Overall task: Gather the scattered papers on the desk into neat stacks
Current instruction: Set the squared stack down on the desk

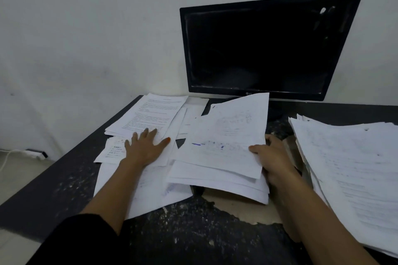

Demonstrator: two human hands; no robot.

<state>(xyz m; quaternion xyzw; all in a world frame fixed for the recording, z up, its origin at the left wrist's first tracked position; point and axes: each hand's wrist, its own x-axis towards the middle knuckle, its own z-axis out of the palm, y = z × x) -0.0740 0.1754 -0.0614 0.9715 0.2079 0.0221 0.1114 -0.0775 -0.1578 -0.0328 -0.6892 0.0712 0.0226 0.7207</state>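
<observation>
White sheets (150, 118) at the desk's (193, 232) far left corner under the flat, spread left hand (144, 148), right hand (272, 157) gripping a raised bundle (224, 146), tall stack (353, 168) at right edge

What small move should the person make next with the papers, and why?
Probably slide the loose sheets under the flat left hand toward the bundle that the right hand grips, since they lie fanned apart beside it.
</observation>
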